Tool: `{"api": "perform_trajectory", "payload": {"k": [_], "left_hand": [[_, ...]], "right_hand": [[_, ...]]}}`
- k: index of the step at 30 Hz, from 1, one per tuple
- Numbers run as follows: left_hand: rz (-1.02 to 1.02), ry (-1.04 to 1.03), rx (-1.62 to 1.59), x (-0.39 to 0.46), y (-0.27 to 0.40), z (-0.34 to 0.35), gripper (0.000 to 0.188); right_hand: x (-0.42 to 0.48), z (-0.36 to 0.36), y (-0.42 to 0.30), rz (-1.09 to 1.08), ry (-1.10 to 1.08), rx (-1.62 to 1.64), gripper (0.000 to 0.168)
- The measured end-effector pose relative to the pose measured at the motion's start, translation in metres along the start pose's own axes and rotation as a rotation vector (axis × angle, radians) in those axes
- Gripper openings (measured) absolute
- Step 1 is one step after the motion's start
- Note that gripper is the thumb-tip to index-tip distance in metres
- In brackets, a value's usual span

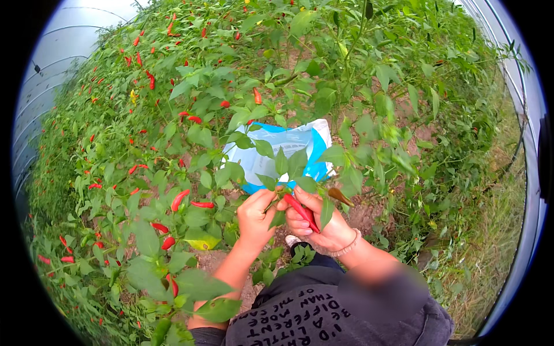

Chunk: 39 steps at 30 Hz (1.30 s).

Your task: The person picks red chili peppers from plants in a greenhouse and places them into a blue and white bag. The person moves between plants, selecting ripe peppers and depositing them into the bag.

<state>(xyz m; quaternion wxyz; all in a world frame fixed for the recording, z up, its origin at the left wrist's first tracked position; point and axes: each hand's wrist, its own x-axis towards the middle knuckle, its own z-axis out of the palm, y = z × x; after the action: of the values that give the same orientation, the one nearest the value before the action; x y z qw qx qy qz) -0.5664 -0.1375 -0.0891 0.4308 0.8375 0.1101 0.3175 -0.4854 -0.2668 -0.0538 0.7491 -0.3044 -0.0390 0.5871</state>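
Red chili peppers (pixel 301 212) lie in the palm and fingers of my right hand (pixel 322 222), which wears a beaded bracelet (pixel 347 244). My left hand (pixel 255 215) is right beside it, fingertips pinched at a leafy pepper stem; leaves partly hide what they grip. Just beyond both hands, a blue and white plastic sack (pixel 277 147) rests among the plants with its mouth spread, and leaves cover part of it. A brownish pepper (pixel 340 196) hangs to the right of my right hand. Two red peppers (pixel 180 200) hang left of my left hand.
Dense pepper plants (pixel 130 173) with many red fruits fill the left and far side. Greener plants (pixel 433 78) stand at right, beside a grassy strip (pixel 493 242). The greenhouse film wall with curved hoops (pixel 52 60) rises at left. My shoe (pixel 292 240) is on bare soil.
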Motion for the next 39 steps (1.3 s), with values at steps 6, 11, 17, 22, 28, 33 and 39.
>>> {"api": "perform_trajectory", "payload": {"k": [6,11,17,22,28,33,39], "left_hand": [[-0.052,-0.025,-0.017,-0.001,0.004,-0.006,0.023],[-0.119,-0.081,-0.144,-0.001,0.003,-0.015,0.018],[-0.466,0.204,-0.615,0.0,-0.005,-0.023,0.011],[-0.348,0.027,-0.335,-0.007,-0.01,-0.017,0.024],[-0.03,-0.299,-0.2,-0.04,-0.014,0.029,0.054],[0.06,-0.137,0.237,-0.08,0.012,-0.006,0.033],[-0.601,0.413,0.02,-0.083,-0.065,-0.034,0.023]], "right_hand": [[0.017,-0.019,0.015,-0.013,-0.034,-0.064,0.032],[0.02,-0.022,0.02,0.059,-0.155,0.051,0.026],[0.03,-0.059,0.028,-0.014,-0.533,-0.005,0.031],[-0.001,-0.047,0.029,-0.021,-0.538,0.038,0.03],[0.0,0.018,0.018,-0.579,-0.269,-0.814,0.015],[0.052,-0.029,0.027,-0.491,0.23,-0.981,0.021],[0.053,-0.067,0.041,-0.415,0.329,-1.14,0.027]]}}
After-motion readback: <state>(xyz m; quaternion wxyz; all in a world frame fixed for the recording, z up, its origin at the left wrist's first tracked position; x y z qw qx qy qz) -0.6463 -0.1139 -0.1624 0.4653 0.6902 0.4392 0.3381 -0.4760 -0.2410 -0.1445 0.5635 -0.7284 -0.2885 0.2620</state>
